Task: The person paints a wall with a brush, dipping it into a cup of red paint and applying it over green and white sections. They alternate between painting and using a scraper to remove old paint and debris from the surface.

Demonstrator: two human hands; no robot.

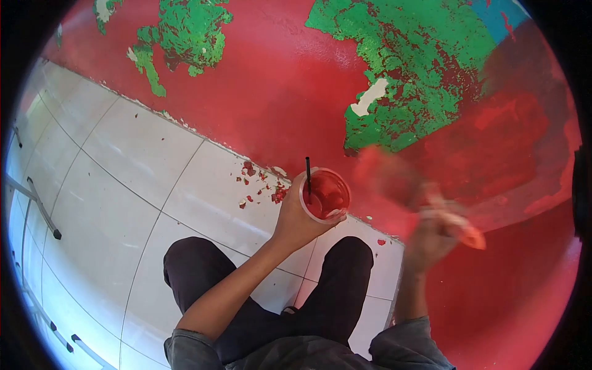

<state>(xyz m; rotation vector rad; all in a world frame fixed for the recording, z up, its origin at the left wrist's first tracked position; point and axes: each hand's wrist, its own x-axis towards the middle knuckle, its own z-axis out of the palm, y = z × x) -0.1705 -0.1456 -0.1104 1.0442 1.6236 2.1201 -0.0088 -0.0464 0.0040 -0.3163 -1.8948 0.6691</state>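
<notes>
My left hand (pixel 300 217) is wrapped round a clear plastic cup (pixel 325 193) with red paint inside. A thin black stick (pixel 308 169) stands upright in the cup, its lower end in the paint. To the right, my right hand (pixel 430 237) grips a paintbrush (pixel 401 182), smeared by motion. Its reddish-orange handle end (pixel 473 238) points down and right, and the blurred bristles are up and left, close to the wall. Whether the bristles touch the wall I cannot tell. The red wall (pixel 271 105) in front carries patches of flaking green paint (pixel 413 74).
White floor tiles (pixel 105 216) run along the wall's base. Red paint flakes (pixel 279 195) lie on the tiles near the cup. My bent knees (pixel 197 262) flank the floor below my hands. Metal legs with black feet (pixel 43 216) stand at the far left.
</notes>
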